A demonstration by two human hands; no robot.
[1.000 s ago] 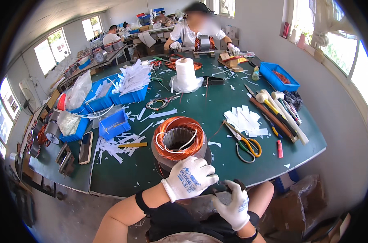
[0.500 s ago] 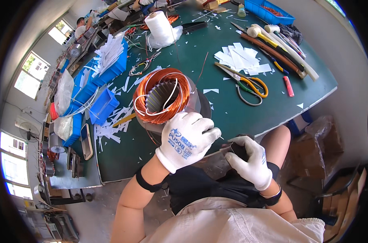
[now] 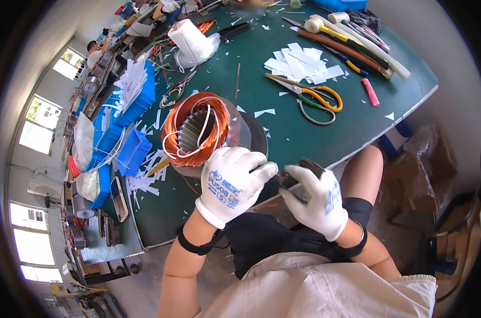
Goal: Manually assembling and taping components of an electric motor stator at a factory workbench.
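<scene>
A copper-wound stator [image 3: 191, 132] sits left of the frame's centre, the left hand [image 3: 231, 183] bent at its lower edge, grip unclear, the right hand [image 3: 321, 199] pinching a dark object [image 3: 311, 167] beside the desk [image 3: 314, 146].

Near, marked in blue on the back of the gloved left hand [image 3: 234, 183] with an emblem [image 3: 215, 175], rows of letters and digits [image 3: 218, 190], a small boxed mark [image 3: 221, 197]. Also printed in blue [image 3: 333, 195] on the gloved right hand [image 3: 317, 204], too slanted to read.
</scene>
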